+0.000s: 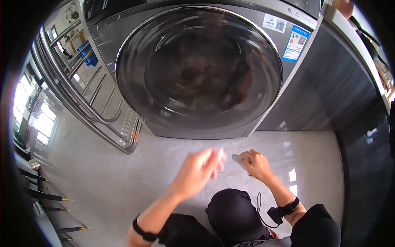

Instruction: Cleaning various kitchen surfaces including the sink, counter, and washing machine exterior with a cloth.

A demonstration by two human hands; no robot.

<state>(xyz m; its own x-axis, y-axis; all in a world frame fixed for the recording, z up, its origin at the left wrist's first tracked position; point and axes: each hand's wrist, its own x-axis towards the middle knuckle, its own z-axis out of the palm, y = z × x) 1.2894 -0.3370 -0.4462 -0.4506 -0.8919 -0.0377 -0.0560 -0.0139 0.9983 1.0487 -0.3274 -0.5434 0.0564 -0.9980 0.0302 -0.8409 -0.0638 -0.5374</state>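
Note:
My right hand grips a small grey cloth, which sticks out past the fingers on the left. Blurred by motion, my left hand is held to the left of it with the fingers curled. A pale spot shows at its fingertips, and whether it is a held thing I cannot tell. Both hands are above the floor, apart from each other. In front of them stands a grey front-loading washing machine, its round glass door closed. Dim brownish shapes show in the dark glass, too unclear to name.
A stainless steel drying rack stands left of the machine, near a hanging blue cloth. Dark panels border the right side. Several black chair legs with gold tips reach in at the lower left. Glossy grey tiles cover the floor.

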